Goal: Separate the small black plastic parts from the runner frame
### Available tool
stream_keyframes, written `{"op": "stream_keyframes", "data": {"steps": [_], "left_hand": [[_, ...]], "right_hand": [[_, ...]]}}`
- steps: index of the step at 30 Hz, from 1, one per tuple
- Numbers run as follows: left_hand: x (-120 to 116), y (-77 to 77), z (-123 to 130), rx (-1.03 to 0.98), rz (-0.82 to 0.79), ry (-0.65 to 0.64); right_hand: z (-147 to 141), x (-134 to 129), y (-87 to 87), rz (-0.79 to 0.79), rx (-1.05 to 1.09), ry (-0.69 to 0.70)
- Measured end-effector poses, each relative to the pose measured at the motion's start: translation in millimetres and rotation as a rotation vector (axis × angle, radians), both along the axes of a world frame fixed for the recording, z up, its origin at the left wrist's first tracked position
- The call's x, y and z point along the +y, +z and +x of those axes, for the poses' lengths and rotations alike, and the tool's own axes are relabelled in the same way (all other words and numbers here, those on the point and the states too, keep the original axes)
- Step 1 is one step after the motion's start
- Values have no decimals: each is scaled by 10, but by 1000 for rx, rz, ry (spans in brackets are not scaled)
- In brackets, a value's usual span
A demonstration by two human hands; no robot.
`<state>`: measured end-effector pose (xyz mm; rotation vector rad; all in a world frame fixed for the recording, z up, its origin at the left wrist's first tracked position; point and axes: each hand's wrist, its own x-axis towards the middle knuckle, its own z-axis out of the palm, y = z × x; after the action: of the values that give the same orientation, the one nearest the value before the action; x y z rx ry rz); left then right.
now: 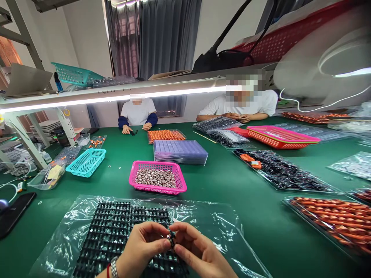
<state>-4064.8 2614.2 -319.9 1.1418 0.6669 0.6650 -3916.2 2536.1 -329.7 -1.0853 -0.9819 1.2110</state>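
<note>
Both my hands meet at the lower middle, above rows of black parts [107, 227] lying on a clear plastic sheet [220, 220]. Thumb and fingers of my left hand [147, 243] pinch a small black part with a silvery ring [170, 240]. From the other side my right hand [199, 247] grips the same small part. Fingertips hide much of it. Beyond the sheet, a pink basket [158, 190] holds many small silvery rings [155, 177].
Behind the pink basket is a stack of clear trays [179, 151]. A turquoise basket [87, 162] and a phone [17, 212] lie left. Trays of black parts [284, 170] and orange parts [336, 220] lie right. Two people sit across the green table [121, 154].
</note>
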Motion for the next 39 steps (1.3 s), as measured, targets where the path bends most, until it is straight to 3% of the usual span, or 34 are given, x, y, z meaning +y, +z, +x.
{"op": "stream_keyframes", "data": {"steps": [9, 17, 29, 39], "left_hand": [[16, -31, -10, -23, -53, -28], [9, 13, -7, -15, -25, -38], [22, -42, -11, -25, -7, -39], [44, -59, -25, 0, 28, -57]], "right_hand": [[-2, 2, 34, -14, -7, 29], [29, 11, 5, -7, 30, 64], [21, 17, -43, 30, 64, 99], [-5, -1, -30, 74, 52, 47]]}}
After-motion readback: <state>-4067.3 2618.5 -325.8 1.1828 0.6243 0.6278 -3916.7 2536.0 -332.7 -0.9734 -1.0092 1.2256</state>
